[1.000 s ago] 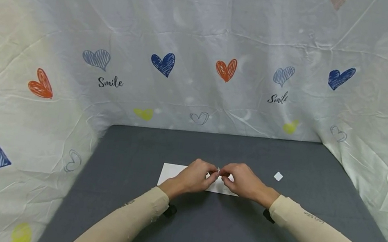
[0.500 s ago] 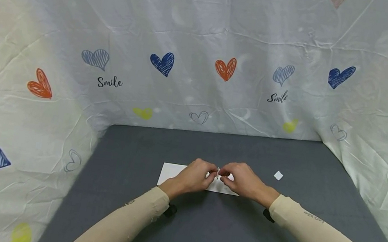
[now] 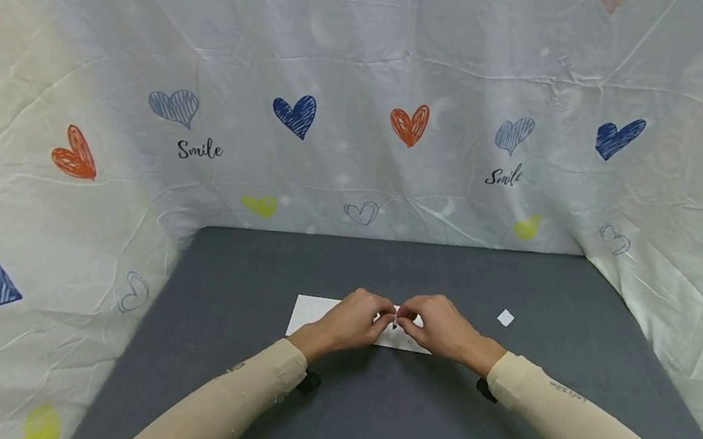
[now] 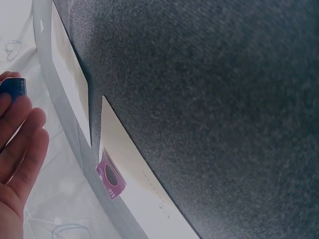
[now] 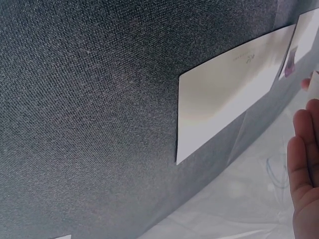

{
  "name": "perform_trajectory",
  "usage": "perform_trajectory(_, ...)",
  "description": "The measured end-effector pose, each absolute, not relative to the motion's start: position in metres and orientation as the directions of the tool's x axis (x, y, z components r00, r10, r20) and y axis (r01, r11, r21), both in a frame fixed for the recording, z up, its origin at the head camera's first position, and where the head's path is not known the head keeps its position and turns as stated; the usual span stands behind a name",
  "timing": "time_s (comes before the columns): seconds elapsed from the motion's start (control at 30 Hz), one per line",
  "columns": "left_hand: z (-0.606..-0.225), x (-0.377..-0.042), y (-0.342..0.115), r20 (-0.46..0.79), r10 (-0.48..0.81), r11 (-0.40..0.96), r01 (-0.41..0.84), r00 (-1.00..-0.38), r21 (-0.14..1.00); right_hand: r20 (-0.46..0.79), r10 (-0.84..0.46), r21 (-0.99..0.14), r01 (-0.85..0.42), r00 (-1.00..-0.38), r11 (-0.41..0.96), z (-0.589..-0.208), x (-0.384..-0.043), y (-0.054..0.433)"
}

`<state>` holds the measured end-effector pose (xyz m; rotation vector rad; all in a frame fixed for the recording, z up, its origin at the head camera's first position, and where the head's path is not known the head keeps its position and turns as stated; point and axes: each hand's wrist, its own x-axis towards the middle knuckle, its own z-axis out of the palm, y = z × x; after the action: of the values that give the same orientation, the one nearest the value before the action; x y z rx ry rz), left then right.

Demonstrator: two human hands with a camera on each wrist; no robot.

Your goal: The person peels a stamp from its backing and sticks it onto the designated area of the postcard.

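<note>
Both hands meet over white envelopes on the grey table. Between the thumb and finger of my left hand (image 3: 355,319), a small blue stamp (image 4: 15,87) with fine print along its edge is pinched; the other fingers stretch out loosely. My right hand (image 3: 440,328) pinches the same small piece from the other side, and its pale back shows at the fingertips in the right wrist view. Beneath lie two white envelopes, one (image 4: 72,74) and another (image 4: 134,169), end to end. A purple stamp (image 4: 110,177) marked 1.20 sits at the edge of the second. Fingers hide part of the held stamp.
A small white square (image 3: 505,318) lies on the grey table (image 3: 364,416) to the right of the hands. Behind and at both sides hangs a white curtain (image 3: 331,172) printed with hearts.
The hands stay nearly in place. The small piece between the fingertips has turned slightly, and a dark spot now shows below them.
</note>
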<state>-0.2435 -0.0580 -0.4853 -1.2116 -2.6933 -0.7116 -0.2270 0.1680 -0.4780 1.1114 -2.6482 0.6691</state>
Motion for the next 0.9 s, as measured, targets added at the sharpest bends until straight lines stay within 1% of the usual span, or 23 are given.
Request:
perform_trajectory(0.23,-0.487,-0.245,-0.059,0.313,0.693,0.55,0.757,-0.65,0.353,0.351,-0.623,-0.324,-0.715,-0.699,0.619,-0.478,-0.228,0.168)
perform_trajectory(0.47,-0.487,-0.244,-0.061,0.29,0.681,0.581,0.737,-0.672,0.344,0.347,-0.602,-0.338,-0.694,-0.719,0.635,-0.475,-0.228,0.172)
perform_trajectory(0.73,-0.486,-0.243,-0.064,0.293,0.661,0.596,0.72,-0.691,0.354,0.332,-0.544,-0.376,-0.637,-0.771,0.673,-0.476,-0.23,0.184)
perform_trajectory(0.9,-0.487,-0.242,-0.066,0.288,0.651,0.605,0.709,-0.702,0.363,0.326,-0.475,-0.417,-0.575,-0.817,0.704,-0.473,-0.235,0.199)
